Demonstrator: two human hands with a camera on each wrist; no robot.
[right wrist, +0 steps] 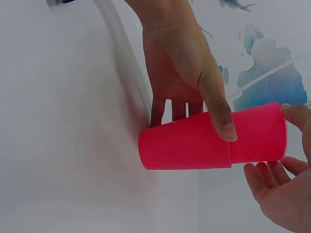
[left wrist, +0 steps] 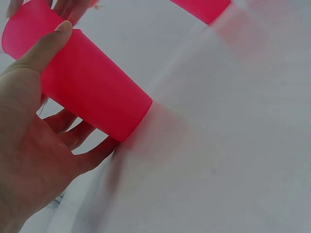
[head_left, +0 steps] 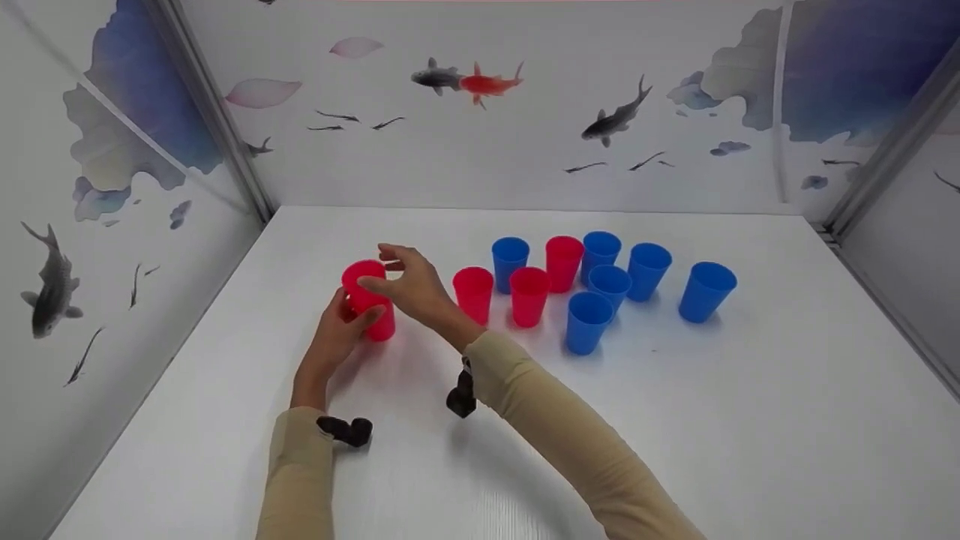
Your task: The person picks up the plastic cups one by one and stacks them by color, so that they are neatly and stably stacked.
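Note:
In the head view, my left hand [head_left: 337,334] grips a red cup [head_left: 381,322] at the left of the table, thumb across its side and fingers behind it. A second red cup [right wrist: 257,133] sits partway inside that cup, its upper part showing above the lower rim. My right hand [head_left: 420,289] holds this upper cup around its rim, thumb on one side and fingers on the other. The left wrist view shows the lower cup [left wrist: 97,87] tilted, its base close to the table. Right fingertips [left wrist: 73,7] show behind the upper cup there.
To the right stand more red cups, one [head_left: 473,295] nearest my right forearm, another [head_left: 529,298] beside it and one [head_left: 564,264] behind. Several blue cups stand further right, one [head_left: 589,324] in front and one [head_left: 706,292] apart. Printed walls [head_left: 480,150] enclose the white table [head_left: 450,480].

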